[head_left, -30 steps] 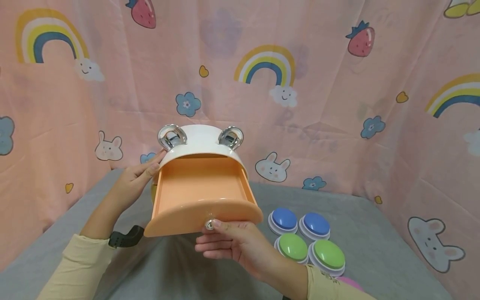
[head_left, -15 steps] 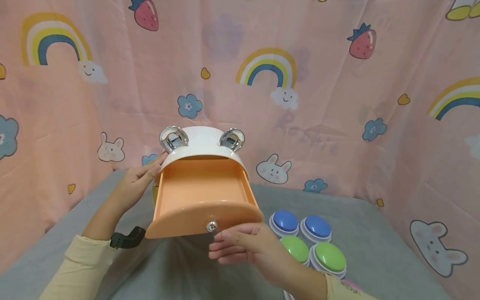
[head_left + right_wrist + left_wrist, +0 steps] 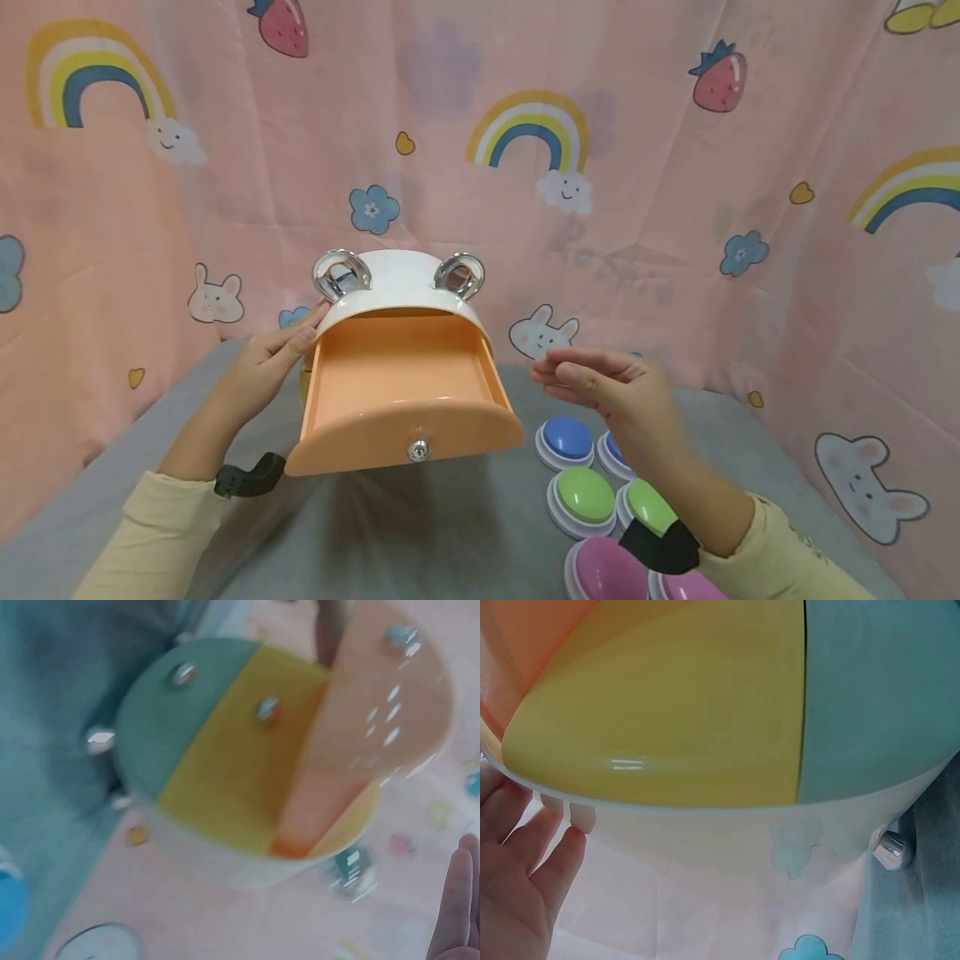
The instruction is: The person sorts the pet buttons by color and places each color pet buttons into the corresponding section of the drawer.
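The left grip (image 3: 258, 371) is unclenched and rests against the box (image 3: 405, 279), probably to steady it on the desk (image 3: 795, 492). The top drawer (image 3: 403, 392) sticks out from the box; the right grip (image 3: 628, 393), holding nothing, hovers beside.

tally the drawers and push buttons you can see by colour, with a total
Orange drawer: 1
Yellow drawer: 1
Green drawer: 1
Blue push buttons: 2
Green push buttons: 2
Pink push buttons: 2
Total: 9
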A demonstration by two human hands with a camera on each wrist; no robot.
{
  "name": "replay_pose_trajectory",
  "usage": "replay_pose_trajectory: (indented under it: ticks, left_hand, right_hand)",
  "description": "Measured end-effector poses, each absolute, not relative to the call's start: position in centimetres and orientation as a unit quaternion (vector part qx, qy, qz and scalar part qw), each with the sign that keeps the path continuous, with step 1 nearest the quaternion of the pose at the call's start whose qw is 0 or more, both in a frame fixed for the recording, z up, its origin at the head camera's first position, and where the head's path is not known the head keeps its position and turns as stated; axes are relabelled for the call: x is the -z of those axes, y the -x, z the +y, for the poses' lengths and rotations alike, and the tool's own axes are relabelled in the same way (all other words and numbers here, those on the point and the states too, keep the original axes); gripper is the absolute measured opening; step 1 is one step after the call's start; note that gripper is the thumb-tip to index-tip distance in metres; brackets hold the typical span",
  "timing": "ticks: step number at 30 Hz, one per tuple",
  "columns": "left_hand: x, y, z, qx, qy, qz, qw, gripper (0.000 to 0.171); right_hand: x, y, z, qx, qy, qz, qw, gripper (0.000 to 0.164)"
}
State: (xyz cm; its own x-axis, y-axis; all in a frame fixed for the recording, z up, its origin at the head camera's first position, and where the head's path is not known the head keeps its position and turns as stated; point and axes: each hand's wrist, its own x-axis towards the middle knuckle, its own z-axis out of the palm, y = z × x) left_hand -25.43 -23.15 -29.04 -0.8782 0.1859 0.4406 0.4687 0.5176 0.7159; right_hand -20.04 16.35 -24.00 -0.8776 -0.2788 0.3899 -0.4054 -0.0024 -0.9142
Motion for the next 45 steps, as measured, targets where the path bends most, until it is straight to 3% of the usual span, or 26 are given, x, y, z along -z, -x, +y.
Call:
replay_pose_trajectory:
  ticks: [4, 19, 36, 45]
  left_hand:
    - [29.0, 25.4, -23.2, 0.45, 0.189, -0.858, 0.16, 0.046]
    - [29.1, 25.4, -23.2, 0.453, 0.191, -0.857, 0.155, 0.046]
    - [29.1, 25.6, -23.3, 0.455, 0.19, -0.855, 0.159, 0.046]
    - [29.1, 25.5, -23.2, 0.446, 0.185, -0.861, 0.156, 0.047]
  right_hand:
    - [24.6, 21.8, 17.4, -0.657, -0.195, -0.727, 0.045, 0.018]
    - [29.0, 28.1, 21.6, -0.564, -0.126, -0.816, 0.02, 0.057]
    - [32.9, 31.0, 24.4, -0.509, -0.096, -0.852, -0.078, 0.069]
    - [34.9, 31.5, 24.1, -0.504, -0.075, -0.858, -0.069, 0.071]
